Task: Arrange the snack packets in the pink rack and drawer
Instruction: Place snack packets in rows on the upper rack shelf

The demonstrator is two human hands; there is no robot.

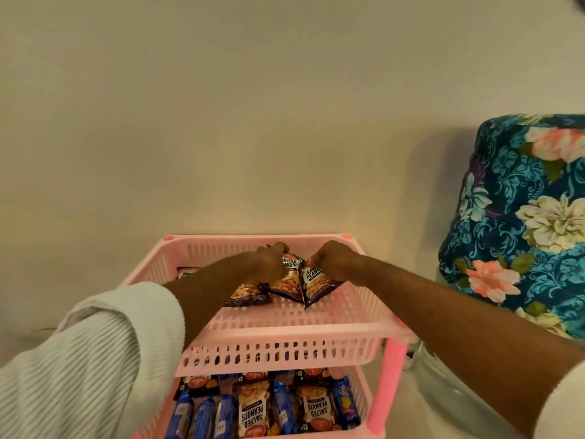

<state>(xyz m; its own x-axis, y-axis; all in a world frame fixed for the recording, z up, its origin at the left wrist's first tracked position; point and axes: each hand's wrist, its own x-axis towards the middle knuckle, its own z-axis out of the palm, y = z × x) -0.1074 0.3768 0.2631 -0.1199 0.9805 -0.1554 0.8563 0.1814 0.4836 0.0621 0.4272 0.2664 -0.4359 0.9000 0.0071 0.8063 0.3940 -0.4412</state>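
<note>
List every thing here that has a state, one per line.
Left hand: grips a peanut packet.
Right hand: grips another peanut packet.
Third peanut packet: lying flat in the top basket.
Lower basket: filled with packets in rows.

Light was dim, warm and yellowish, brightest on the wall (253, 122) at lower centre. Detail was soft throughout, edges bowed by the wide lens, and a dark blur sat at upper right.
</note>
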